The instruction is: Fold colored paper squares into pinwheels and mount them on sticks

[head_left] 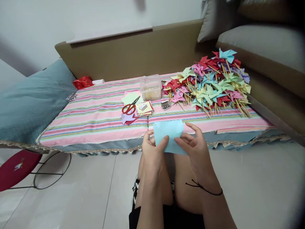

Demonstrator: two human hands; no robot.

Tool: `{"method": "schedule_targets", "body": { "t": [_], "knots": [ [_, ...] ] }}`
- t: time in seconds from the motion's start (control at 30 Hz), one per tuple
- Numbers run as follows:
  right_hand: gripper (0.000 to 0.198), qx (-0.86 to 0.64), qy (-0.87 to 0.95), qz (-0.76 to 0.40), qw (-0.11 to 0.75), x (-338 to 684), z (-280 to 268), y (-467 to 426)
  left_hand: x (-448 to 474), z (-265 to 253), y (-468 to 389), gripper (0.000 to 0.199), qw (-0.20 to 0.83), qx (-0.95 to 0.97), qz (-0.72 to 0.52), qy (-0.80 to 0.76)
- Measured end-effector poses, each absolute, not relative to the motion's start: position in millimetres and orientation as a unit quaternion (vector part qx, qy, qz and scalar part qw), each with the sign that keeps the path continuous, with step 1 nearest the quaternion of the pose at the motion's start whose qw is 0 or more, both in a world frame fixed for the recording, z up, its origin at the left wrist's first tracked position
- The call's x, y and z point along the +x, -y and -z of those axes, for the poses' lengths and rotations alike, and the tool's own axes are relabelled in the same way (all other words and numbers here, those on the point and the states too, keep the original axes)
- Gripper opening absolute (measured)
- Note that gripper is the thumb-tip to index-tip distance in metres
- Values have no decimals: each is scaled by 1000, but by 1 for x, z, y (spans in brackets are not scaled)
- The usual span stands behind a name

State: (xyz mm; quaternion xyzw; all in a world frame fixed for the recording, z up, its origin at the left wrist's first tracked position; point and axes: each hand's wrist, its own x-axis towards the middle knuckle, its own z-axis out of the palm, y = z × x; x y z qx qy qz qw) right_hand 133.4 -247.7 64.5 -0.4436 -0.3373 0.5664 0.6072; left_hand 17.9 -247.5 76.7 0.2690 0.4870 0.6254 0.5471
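Note:
A light blue square of paper (168, 130) is held up over my lap, with a faint slanting line near its upper left corner. My left hand (154, 148) pinches its left side, thumb on the front and fingers behind. On the right side my right hand (193, 143) grips the same sheet, its thumb on the face and the index finger raised near the top right corner. Beyond the paper lie red-handled scissors (130, 107), a stack of coloured paper squares (149, 112), purple and red cut paper pieces (128, 119) and a small open box of metal pins (166, 105).
A large pile of paper pinwheels on sticks (209, 86) covers the right of the striped cloth (95, 117). A clear plastic box (151, 87) stands at the back middle. A red plastic bag (83, 82) lies far left; a red stool (19, 168) stands on the floor.

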Motion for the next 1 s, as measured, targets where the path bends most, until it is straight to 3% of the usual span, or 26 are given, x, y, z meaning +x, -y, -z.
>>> {"method": "schedule_targets", "body": {
  "t": [0.3, 0.57, 0.83, 1.0],
  "knots": [
    [59, -475, 340, -512, 630, 141, -64, 247, 16, -74, 245, 47, 515, 285, -629, -508],
    [66, -480, 380, -481, 627, 138, -61, 246, 18, -77, 246, 44, 503, 311, -631, -502],
    [51, -465, 427, -345, 694, 126, -60, 247, 30, -81, 252, 39, 439, 351, -645, -518],
    [38, -440, 463, -379, 670, 133, -58, 245, 25, -78, 250, 38, 445, 353, -646, -511]
  ]
}}
